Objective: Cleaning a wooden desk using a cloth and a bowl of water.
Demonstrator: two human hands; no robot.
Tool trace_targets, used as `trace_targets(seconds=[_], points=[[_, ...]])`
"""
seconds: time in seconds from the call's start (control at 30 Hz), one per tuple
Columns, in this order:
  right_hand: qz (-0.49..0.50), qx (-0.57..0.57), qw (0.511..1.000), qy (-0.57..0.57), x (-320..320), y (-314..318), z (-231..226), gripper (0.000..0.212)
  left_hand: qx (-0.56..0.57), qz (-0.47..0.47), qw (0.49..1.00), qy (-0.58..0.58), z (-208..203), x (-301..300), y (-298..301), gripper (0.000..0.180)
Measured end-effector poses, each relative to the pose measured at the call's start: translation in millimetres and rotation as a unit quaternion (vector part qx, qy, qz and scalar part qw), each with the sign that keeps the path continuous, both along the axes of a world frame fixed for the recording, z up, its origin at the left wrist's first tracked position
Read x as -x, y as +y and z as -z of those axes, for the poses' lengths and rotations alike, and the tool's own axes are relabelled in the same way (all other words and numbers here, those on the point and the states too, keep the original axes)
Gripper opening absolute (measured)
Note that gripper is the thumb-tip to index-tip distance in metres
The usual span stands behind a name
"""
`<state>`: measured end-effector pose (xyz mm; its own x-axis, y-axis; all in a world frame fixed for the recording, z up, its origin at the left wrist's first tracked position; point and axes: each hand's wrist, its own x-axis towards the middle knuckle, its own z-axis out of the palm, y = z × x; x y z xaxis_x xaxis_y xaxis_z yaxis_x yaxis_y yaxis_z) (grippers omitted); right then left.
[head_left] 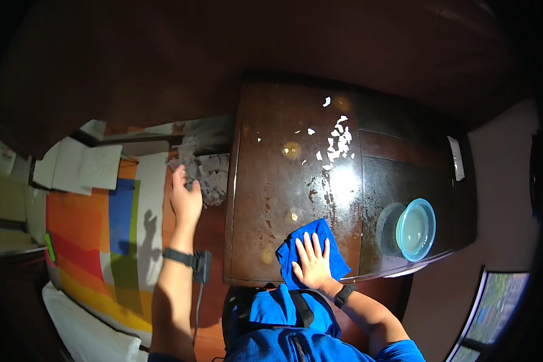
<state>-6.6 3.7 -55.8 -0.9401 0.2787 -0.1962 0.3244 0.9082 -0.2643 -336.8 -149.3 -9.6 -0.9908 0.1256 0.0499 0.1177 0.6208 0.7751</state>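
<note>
My right hand [313, 263] lies flat, fingers spread, on a blue cloth [291, 248] at the table's near edge. The cloth is spread out and creased, and part of it reaches the edge. Off the table's left side is my left hand [186, 196], its thumb and fingers apart. Its fingertips are beside a heap of crumpled grey-white paper [212, 181]; I see nothing held in it. Small torn white scraps [339, 143] lie scattered on the far middle of the dark wooden table [259, 193]. Wet marks and small spots show on the wood.
A light-blue bowl [417, 230] of cloudy liquid stands at the table's right. A white strip [456, 158] lies along the right edge. To the left is a bed with a multicoloured cover [78, 220] and a white pillow [87, 320]. A cable [197, 308] hangs by my left forearm.
</note>
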Motion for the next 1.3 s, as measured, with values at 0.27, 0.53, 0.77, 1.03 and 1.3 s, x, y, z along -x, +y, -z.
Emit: trace_targets(seconds=[0.27, 0.53, 0.77, 1.03, 1.3], points=[[0.089, 0.009, 0.996, 0.004, 17.7, -23.5, -0.9, 0.068, -0.132, 0.034, 0.982, -0.128, 59.4, 74.3, -9.1, 0.028], [0.098, 0.017, 0.995, 0.024, 17.5, -25.4, -1.1, 0.070, -0.200, -0.010, 0.979, -0.048, 41.4, 92.7, -14.4, 0.015], [0.090, 0.035, 0.995, 0.030, 11.9, -22.8, 4.0, 0.069, -0.033, -0.004, 0.996, -0.085, 2.2, 82.8, -5.4, 0.057], [0.044, -0.014, 0.998, 0.039, 7.5, 14.4, -6.5, 0.064, -0.152, 0.311, 0.934, -0.085, -30.6, -93.1, 33.3, 0.017], [-0.004, 0.030, 0.999, 0.023, -15.5, 8.6, 3.8, 0.063, 0.119, 0.626, 0.767, -0.076, 18.4, -232.7, 33.4, 0.102]])
